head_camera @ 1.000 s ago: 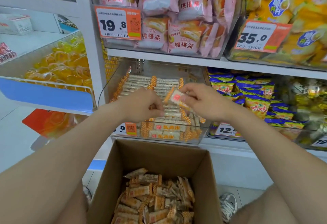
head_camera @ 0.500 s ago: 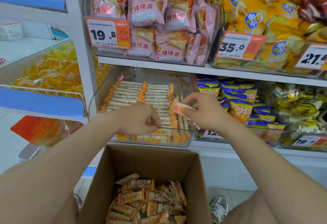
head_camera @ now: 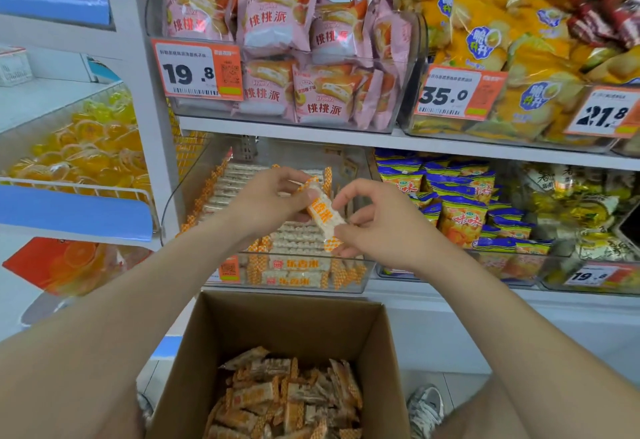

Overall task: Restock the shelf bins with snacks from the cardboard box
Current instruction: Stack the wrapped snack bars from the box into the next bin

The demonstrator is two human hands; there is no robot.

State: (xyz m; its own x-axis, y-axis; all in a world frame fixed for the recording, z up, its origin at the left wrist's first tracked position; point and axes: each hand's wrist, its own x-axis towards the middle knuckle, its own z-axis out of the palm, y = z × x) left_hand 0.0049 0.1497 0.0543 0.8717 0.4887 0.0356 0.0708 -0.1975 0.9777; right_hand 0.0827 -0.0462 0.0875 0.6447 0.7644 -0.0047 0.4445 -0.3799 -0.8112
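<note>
Your left grip (head_camera: 266, 203) and right grip (head_camera: 374, 225) each pinch an end of one snack bar (head_camera: 323, 211) above the clear shelf bin (head_camera: 192, 184), apparently to square it with the stacked rows.

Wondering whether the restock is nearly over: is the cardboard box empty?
No, a heap of wrapped snack bars lies in the bottom of the cardboard box.

One wide-angle view from the person's head faces forward and down, close to the shelf bins (head_camera: 360, 276), with the cardboard box (head_camera: 277, 327) at the lower edge.
</note>
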